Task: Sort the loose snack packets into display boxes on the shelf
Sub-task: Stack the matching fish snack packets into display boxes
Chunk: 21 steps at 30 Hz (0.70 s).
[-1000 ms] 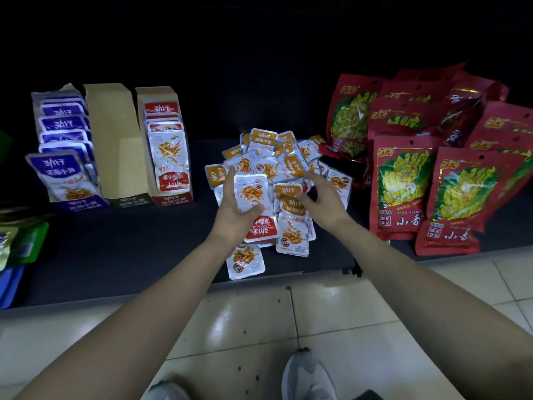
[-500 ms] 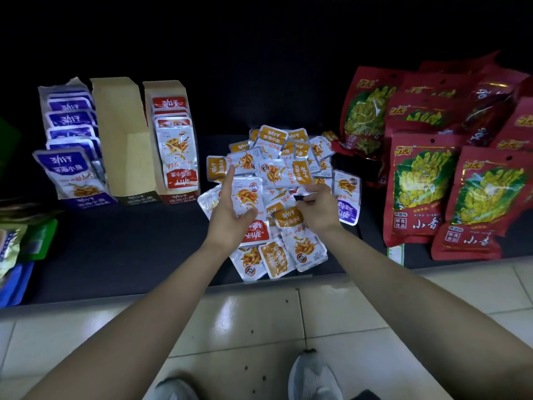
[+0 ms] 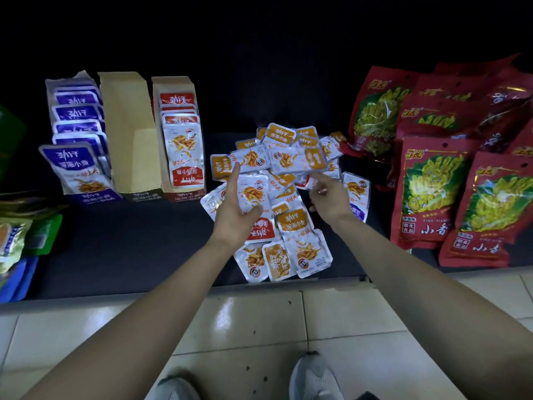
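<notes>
the left hand keeps its grip on a red-label packet, thumb across its face and index finger straight, over the loose pile. the pile lies on the shelf, well to the right of the empty brown box. the right hand has left the orange packet it worked at half a second ago and moved to the side of the pile farthest from the brown box. its fingers are curled, and i cannot tell whether that grip has caught anything. the red-packet box touches the brown box's right side, the purple box its left. my guess: reds are being gathered, with most of the pile unsorted.
</notes>
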Available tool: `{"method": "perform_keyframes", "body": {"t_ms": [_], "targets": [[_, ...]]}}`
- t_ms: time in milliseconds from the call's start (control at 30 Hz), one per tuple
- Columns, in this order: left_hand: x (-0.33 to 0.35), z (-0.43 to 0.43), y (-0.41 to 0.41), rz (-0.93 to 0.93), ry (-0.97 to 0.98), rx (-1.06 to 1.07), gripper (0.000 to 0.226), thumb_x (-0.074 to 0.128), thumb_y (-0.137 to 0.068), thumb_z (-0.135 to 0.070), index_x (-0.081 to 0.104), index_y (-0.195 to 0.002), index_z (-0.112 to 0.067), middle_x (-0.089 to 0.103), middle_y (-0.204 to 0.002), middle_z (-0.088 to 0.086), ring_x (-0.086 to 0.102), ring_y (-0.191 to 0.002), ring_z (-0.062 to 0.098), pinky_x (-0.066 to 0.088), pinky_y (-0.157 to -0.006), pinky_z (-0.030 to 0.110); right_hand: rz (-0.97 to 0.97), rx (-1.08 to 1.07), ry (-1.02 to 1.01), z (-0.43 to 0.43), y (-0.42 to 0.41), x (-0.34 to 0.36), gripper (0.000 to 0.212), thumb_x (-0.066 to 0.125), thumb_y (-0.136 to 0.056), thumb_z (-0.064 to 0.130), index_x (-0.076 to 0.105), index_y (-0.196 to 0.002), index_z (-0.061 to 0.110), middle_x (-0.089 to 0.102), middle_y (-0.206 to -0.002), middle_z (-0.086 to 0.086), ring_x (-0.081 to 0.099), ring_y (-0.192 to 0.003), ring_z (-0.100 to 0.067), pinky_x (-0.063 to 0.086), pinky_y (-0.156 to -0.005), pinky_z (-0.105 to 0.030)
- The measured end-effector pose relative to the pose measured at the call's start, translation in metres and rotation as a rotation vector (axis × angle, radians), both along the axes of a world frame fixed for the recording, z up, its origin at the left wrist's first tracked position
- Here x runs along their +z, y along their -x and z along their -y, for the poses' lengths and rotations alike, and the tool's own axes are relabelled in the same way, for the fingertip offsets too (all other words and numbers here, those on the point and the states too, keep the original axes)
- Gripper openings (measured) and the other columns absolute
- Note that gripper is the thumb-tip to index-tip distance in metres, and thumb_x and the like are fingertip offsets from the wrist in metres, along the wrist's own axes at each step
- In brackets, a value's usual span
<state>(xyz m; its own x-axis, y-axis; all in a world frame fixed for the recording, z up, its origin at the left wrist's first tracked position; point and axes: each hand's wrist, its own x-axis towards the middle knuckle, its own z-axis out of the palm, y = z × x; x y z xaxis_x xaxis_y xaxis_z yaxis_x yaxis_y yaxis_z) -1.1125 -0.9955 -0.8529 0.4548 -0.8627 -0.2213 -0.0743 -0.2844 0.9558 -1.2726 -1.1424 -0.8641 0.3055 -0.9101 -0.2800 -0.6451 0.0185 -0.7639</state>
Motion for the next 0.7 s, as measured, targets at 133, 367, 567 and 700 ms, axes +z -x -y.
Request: {"method": "perform_keyframes", "body": {"t_ms": [133,367,567,700], "targets": [[-0.001,0.004,-0.001,0.000,0.007,-0.010,0.088,0.060,-0.093,-0.004,0.009,-0.153,-0.045,0.019,-0.159,-0.018,0.039,-0.132,-0.001,0.052,-0.096,0.035,-0.274,0.177,0.177,0.011,0.001,0.000,0.065,0.058,-0.095,0.014,0.028,-0.153,0.020,0.041,-0.122,-0.011,0.056,-0.098,-0.028,0.048,-0.088,-0.031],[0.000,0.007,0.000,-0.030,0.011,0.006,0.086,0.059,-0.094,-0.002,0.009,-0.154,-0.040,0.017,-0.152,-0.024,0.046,-0.096,-0.031,0.049,-0.081,0.022,-0.297,0.122,0.222,0.009,-0.012,-0.002,0.054,0.073,-0.084,0.019,0.052,-0.133,0.016,0.039,-0.136,-0.013,0.054,-0.115,-0.030,0.051,-0.091,-0.041],[-0.005,0.008,-0.003,-0.067,0.008,0.010,0.090,0.063,-0.092,-0.005,0.011,-0.150,-0.050,0.021,-0.158,-0.018,0.030,-0.142,0.008,0.045,-0.104,0.036,-0.327,0.200,0.372,0.016,-0.007,0.000,0.053,0.080,-0.079,0.024,0.059,-0.127,0.013,0.047,-0.128,-0.012,0.046,-0.119,-0.028,0.049,-0.089,-0.040],[-0.001,0.009,-0.002,-0.064,0.005,0.008,0.089,0.061,-0.093,-0.002,0.011,-0.152,-0.046,0.019,-0.160,-0.015,0.044,-0.123,-0.011,0.050,-0.087,0.023,-0.360,0.313,0.621,0.017,0.007,-0.005,0.032,0.079,-0.080,0.025,0.074,-0.110,0.015,0.063,-0.110,-0.013,0.059,-0.102,-0.032,0.056,-0.067,-0.041]]}}
